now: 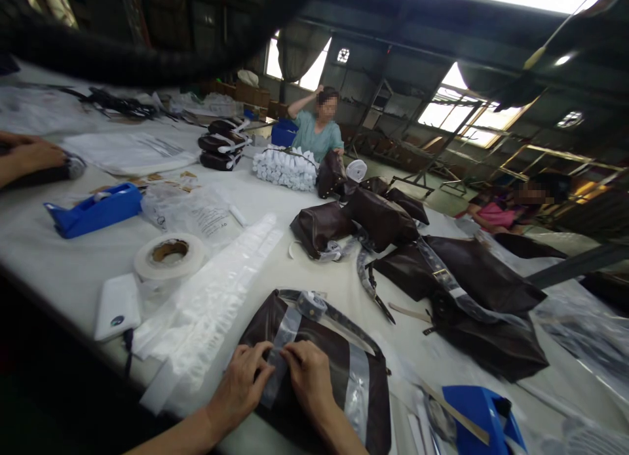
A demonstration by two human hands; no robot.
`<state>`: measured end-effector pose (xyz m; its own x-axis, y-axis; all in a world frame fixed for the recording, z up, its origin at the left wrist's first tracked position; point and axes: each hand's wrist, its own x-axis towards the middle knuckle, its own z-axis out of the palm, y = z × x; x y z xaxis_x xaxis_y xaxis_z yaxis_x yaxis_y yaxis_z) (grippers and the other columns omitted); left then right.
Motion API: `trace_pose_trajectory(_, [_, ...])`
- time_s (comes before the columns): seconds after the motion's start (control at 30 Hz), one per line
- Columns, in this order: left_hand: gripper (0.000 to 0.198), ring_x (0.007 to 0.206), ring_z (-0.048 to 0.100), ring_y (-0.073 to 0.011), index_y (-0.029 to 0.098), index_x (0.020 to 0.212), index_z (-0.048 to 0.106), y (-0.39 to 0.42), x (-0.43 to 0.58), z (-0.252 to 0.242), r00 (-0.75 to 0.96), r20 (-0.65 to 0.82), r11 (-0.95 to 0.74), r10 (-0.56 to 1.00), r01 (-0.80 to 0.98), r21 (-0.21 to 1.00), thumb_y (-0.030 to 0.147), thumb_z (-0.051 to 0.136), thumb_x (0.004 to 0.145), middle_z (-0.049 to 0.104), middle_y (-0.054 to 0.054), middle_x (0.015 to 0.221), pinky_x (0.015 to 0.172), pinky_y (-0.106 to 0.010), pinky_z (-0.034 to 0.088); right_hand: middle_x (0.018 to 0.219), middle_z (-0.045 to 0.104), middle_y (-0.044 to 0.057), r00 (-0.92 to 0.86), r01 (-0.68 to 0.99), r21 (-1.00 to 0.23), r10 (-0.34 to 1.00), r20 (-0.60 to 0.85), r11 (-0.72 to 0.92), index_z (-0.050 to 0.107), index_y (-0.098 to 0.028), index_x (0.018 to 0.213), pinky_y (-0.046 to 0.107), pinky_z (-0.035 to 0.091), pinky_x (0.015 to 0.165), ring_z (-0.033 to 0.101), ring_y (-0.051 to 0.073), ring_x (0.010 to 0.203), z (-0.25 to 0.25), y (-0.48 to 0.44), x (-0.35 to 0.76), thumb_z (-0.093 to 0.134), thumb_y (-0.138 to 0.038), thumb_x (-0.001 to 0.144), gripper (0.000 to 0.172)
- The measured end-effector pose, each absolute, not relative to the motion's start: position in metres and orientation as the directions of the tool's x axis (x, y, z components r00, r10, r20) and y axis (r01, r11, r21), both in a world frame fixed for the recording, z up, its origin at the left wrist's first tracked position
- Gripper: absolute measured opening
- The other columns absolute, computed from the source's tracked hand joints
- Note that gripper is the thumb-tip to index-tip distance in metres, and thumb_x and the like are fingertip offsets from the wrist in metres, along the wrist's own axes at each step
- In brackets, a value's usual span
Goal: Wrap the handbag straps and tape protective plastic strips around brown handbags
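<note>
A dark brown leather handbag (324, 340) lies in front of me, with two clear plastic strips wrapped across it and its strap partly covered in plastic. My left hand (244, 375) is closed at the left plastic strip (288, 327), thumb and fingers pinched on it. Right beside it, my right hand (310, 374) pinches the same strip from the other side, its wrist over the bag's front. A roll of wrapped strap (312, 304) sits on the bag's top edge. The fingertips hide the exact spot they grip.
Left of the bag lie clear plastic sleeves (211, 297), a tape roll (170, 257), a white power bank (118, 307) and a blue tape dispenser (95, 209). Another blue dispenser (481, 415) stands right. More brown bags (462, 271) cover the table's right. Co-workers are nearby, one person's hand (37, 157) at far left.
</note>
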<state>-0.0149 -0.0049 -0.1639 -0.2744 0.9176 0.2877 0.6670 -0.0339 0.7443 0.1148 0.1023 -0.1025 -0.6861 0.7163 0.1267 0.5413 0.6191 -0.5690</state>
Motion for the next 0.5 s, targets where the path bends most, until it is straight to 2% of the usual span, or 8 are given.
trace_pose_trajectory(0.17, [0.031,0.081,0.061,-0.0225,0.022,0.123,0.046,-0.003,-0.011,-0.168,-0.319,0.325,-0.012,0.89,0.697,0.717,0.027,0.051,0.093,0.063,0.0,0.075,0.083,-0.043,0.048,0.079,0.071,0.001,-0.689,0.618,-0.485,0.723,0.044,0.618,0.07,-0.022,0.081,0.024,0.041,0.071,0.064,0.017,0.077,-0.113,0.11,0.114,0.059,-0.019,0.089,0.014])
trace_pose_trajectory(0.3, [0.029,0.083,0.061,-0.0217,0.02,0.121,0.049,-0.001,-0.011,-0.169,-0.311,0.378,-0.025,0.872,0.743,0.669,0.027,0.051,0.094,0.064,-0.002,0.079,0.083,-0.04,0.049,0.077,0.071,0.0,-0.685,0.647,-0.43,0.727,0.034,0.63,0.069,-0.022,0.081,0.024,0.039,0.068,0.064,0.016,0.075,-0.116,0.112,0.114,0.057,-0.022,0.09,0.015])
trace_pose_trajectory(0.4, [0.027,0.1,0.061,-0.0224,0.019,0.121,0.052,-0.004,-0.011,-0.166,-0.224,0.48,-0.087,0.848,0.836,0.542,0.018,0.048,0.094,0.066,-0.007,0.102,0.091,-0.04,0.047,0.074,0.07,0.001,-0.703,0.641,-0.367,0.708,0.071,0.674,0.068,-0.023,0.079,0.024,0.039,0.064,0.063,0.017,0.072,-0.118,0.113,0.113,0.057,-0.022,0.09,0.015])
trace_pose_trajectory(0.5, [0.035,0.122,0.051,-0.0253,0.018,0.123,0.054,-0.011,-0.007,-0.165,-0.032,0.543,-0.179,0.839,0.927,0.331,0.01,0.045,0.091,0.06,-0.011,0.127,0.103,-0.044,0.038,0.072,0.069,0.001,-0.723,0.628,-0.316,0.683,0.102,0.712,0.067,-0.023,0.08,0.025,0.039,0.061,0.063,0.017,0.069,-0.119,0.114,0.112,0.056,-0.02,0.089,0.014])
